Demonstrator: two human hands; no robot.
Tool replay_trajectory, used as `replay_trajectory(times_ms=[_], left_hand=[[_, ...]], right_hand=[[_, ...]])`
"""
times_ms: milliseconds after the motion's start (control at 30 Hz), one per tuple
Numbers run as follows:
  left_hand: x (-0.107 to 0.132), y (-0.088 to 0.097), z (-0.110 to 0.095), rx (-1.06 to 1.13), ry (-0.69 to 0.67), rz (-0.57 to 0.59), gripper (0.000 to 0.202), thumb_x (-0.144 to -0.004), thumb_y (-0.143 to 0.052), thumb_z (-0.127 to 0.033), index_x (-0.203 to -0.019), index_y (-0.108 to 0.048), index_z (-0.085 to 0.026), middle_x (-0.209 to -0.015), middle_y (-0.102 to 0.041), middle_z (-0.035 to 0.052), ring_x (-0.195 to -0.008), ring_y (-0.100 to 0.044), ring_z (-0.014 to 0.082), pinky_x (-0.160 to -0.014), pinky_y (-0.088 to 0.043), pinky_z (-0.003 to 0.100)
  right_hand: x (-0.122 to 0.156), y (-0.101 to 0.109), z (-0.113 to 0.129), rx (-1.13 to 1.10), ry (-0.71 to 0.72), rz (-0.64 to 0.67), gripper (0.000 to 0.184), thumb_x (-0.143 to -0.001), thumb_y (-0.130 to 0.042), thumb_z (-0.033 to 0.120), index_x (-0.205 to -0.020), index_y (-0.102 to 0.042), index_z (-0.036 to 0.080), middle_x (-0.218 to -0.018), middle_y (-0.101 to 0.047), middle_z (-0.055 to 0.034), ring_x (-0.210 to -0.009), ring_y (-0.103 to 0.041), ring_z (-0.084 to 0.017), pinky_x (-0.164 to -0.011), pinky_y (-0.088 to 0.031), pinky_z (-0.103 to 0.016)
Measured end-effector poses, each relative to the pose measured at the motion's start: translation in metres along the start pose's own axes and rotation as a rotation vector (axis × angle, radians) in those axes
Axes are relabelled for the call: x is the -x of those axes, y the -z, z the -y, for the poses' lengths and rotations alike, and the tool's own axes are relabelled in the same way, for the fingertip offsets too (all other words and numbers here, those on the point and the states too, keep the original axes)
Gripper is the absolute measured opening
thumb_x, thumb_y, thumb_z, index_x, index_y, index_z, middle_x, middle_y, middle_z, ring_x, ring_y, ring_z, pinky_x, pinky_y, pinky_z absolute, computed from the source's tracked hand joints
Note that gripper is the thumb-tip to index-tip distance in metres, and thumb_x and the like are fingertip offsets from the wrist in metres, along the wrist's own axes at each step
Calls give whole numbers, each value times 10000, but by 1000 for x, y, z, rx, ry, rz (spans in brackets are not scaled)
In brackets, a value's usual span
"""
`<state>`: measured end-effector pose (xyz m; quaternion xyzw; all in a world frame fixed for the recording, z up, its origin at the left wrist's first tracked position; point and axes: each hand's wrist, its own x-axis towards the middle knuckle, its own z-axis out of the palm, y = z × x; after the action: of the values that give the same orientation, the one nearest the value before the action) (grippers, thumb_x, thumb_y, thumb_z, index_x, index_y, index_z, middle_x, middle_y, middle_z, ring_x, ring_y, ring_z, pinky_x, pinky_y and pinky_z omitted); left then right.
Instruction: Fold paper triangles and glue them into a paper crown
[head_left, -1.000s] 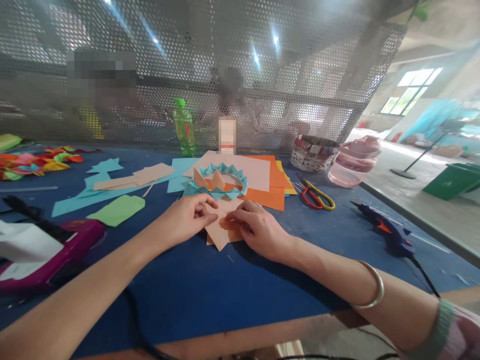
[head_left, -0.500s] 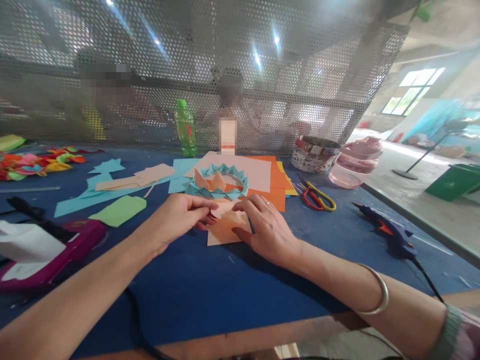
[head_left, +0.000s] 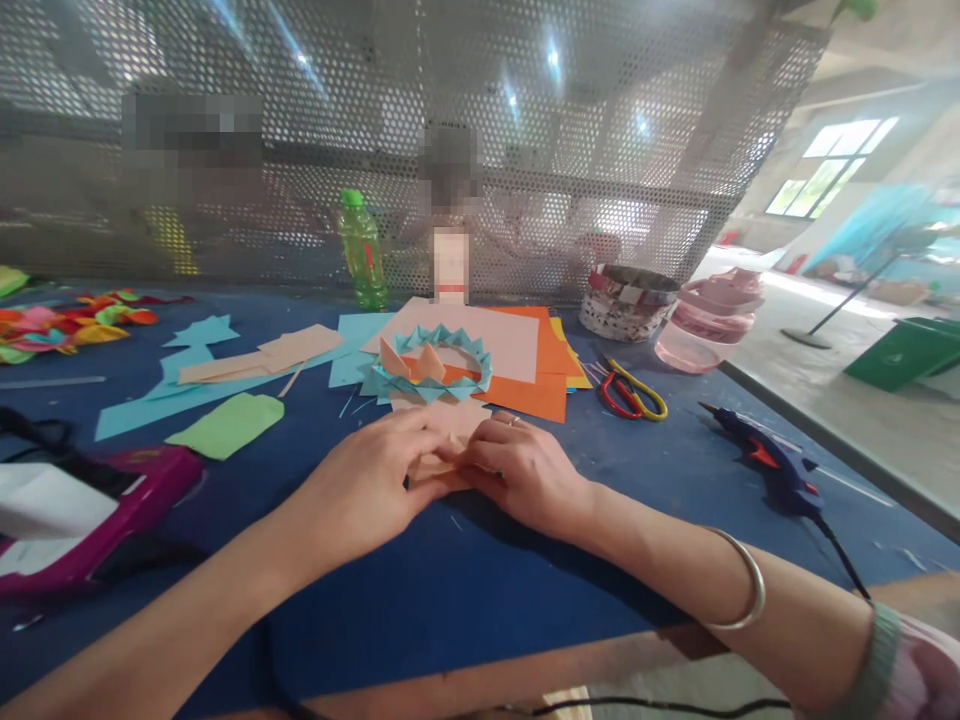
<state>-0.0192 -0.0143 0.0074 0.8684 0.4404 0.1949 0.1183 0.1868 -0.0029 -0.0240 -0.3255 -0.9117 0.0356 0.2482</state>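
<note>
My left hand [head_left: 371, 480] and my right hand [head_left: 521, 470] meet over a small piece of peach-orange paper [head_left: 442, 468] on the blue table [head_left: 480, 590]. The fingers of both hands are bent and pinch the paper, which is mostly hidden under them. A silver bangle sits on my right wrist. Just beyond my hands lies a ring of folded blue paper points with orange points inside [head_left: 431, 365], resting on pink and orange sheets [head_left: 525, 355].
Red and yellow scissors [head_left: 634, 395] and a blue glue gun [head_left: 772, 462] with its cord lie to the right. A paper-wrapped pot [head_left: 626, 303], a pink jar [head_left: 709, 320] and a green bottle [head_left: 360, 250] stand by the perforated screen. Paper scraps [head_left: 225, 425] and a magenta tool [head_left: 112, 510] lie left.
Both hands have drawn closer together and nearer to me. The paper, flat and partly open half a second ago, is now folded smaller and pinched between the fingers.
</note>
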Motion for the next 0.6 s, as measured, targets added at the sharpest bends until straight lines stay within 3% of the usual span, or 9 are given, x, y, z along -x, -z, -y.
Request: replay_trajectory(times_ms=[133,433,600], left_hand=[[0,-2,-2,-11,60,103,225,-874,-552,-226,-678,-662,-211,-780,-670,10,-753,-627,170,-692,-448,283],[3,-4,1,-12,149,68,132,-847,-579,-328,-888,-667,-237,-892,-697,6,-776,-634,184,-679,-439,290],[-2,-4,1,7,199,89,225,-872,-505,-370,-807,-676,-239,-876,-705,9,-785,-629,191,-693,-431,299]], right_hand=[[-1,1,0,-38,-9,52,141,-914,-581,249,-848,-676,169,-842,-652,-52,-822,-555,-170,-749,-436,-269],[-6,10,-5,-267,-177,118,35,-830,-659,127,-837,-656,161,-804,-625,-27,-777,-547,-143,-722,-420,-246],[-6,10,-9,-317,-217,128,85,-821,-642,98,-825,-683,172,-788,-646,-16,-768,-559,-137,-720,-410,-244]])
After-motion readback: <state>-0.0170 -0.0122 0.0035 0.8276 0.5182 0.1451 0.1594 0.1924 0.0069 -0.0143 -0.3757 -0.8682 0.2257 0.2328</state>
